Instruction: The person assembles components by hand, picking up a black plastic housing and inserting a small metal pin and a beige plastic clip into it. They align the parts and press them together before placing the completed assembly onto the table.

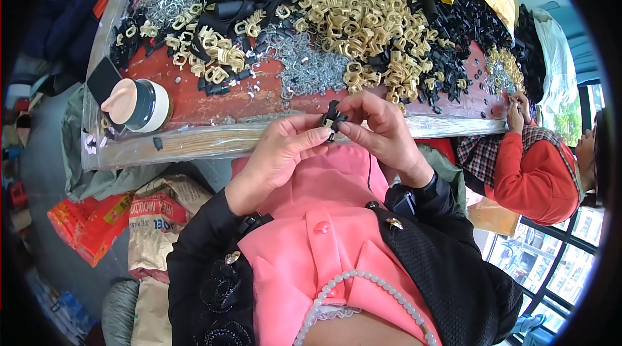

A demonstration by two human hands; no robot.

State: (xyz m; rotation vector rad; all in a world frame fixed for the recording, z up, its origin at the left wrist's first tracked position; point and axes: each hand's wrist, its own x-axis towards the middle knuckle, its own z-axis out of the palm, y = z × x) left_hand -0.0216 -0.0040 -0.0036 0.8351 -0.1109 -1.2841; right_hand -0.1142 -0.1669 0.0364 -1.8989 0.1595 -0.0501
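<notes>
A small black clip (pixel 333 118) was pinched between the fingertips of the left hand (pixel 280 151) and right hand (pixel 382 129), held just above the desk (pixel 214 109) edge near the beige pile (pixel 363 22).

A small black plastic clip (pixel 333 119) with a pale beige piece at its middle is pinched between both hands' fingertips, above the desk's near edge.

Small black clip (pixel 333 119) mostly hidden by fingertips; its shape too small to tell. Surface (pixel 214 107) far end cut off by top edge.
</notes>
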